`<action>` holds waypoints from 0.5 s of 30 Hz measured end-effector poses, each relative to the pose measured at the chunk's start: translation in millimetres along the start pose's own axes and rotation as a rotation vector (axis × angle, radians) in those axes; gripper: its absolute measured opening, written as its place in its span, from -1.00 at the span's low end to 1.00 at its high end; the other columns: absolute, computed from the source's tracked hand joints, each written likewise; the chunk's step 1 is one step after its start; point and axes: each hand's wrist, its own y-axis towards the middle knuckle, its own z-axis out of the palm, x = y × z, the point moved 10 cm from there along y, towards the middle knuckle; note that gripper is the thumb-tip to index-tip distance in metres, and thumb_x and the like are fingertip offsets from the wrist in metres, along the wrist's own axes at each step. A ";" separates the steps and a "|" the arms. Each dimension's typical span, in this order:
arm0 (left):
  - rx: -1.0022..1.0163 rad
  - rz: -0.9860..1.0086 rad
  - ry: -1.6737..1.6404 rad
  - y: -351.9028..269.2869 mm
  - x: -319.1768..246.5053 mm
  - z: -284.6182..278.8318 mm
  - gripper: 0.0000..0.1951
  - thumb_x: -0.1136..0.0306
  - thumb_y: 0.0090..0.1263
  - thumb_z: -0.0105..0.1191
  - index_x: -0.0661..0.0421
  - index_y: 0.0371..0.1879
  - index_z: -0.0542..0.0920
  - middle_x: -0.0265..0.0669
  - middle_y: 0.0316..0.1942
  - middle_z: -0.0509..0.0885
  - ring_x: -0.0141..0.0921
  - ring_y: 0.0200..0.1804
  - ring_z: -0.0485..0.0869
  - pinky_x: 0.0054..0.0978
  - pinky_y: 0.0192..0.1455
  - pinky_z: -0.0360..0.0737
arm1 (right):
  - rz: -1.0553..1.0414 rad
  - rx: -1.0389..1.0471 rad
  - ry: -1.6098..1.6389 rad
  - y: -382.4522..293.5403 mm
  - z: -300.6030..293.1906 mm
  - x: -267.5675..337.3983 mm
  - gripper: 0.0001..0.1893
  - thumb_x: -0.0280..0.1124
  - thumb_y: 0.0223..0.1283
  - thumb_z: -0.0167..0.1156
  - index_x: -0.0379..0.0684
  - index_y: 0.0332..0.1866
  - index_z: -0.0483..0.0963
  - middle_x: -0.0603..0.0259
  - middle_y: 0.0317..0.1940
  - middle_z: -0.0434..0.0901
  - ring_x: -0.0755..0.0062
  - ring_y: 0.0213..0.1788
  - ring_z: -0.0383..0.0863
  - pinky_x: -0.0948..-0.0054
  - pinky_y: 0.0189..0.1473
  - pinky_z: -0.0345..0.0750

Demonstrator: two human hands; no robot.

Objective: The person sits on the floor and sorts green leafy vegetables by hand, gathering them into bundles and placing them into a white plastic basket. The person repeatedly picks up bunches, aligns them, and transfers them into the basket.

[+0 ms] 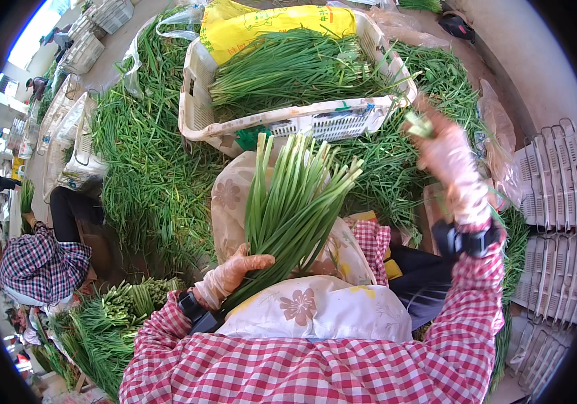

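Note:
My left hand [235, 275], in a thin clear glove, is closed around a bundle of long green leaf stalks [288, 207], likely garlic chives, whose pale cut ends fan out above my lap. My right hand [435, 136], also gloved and blurred, is raised at the right, near the corner of a white plastic crate [293, 113]. A small pale green piece [420, 125] shows at its fingers; whether they grip it I cannot tell. More green stalks [293, 65] lie in the crate beside a yellow printed sack [278, 22]. A floral apron [314, 308] covers my lap.
Loose green leaves [157, 182] are heaped around the crate. Bundled stalks [127, 308] lie at my lower left. A person in a checked shirt [46, 267] sits at the left, holding stalks. White crates [551, 182] are stacked on the right, beside clear plastic bags [498, 126].

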 end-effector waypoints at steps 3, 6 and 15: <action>-0.019 0.058 0.108 -3.3 -5.2 5.3 -0.56 0.44 0.23 0.26 0.22 0.11 0.52 -0.22 -0.05 0.68 -0.41 -0.09 0.67 -0.46 0.05 0.59 | -0.099 0.446 0.577 -40.5 79.2 18.6 -0.65 -0.37 0.06 0.40 -0.24 -0.05 0.53 0.25 -0.42 0.60 0.64 -0.63 0.48 0.63 -0.63 0.47; 0.003 0.123 0.147 -5.3 -12.6 15.9 -0.51 0.44 0.21 0.28 0.22 0.14 0.50 -0.23 -0.01 0.66 -0.41 -0.03 0.64 -0.45 0.11 0.55 | -0.034 0.430 0.277 -46.0 107.6 10.5 -0.63 -0.24 0.00 0.44 -0.22 -0.18 0.51 0.19 -0.38 0.61 0.46 -0.42 0.61 0.45 -0.33 0.61; 0.033 0.239 0.332 -16.2 -13.4 7.3 -0.35 0.57 0.09 0.22 0.27 0.25 0.36 -0.25 0.09 0.57 -0.36 0.13 0.51 -0.43 0.22 0.43 | 0.059 0.186 0.404 4.0 36.0 -61.4 -0.78 -0.25 0.25 0.25 -0.19 -0.17 0.57 0.37 -0.52 0.64 0.74 -0.66 0.35 0.67 -0.61 0.32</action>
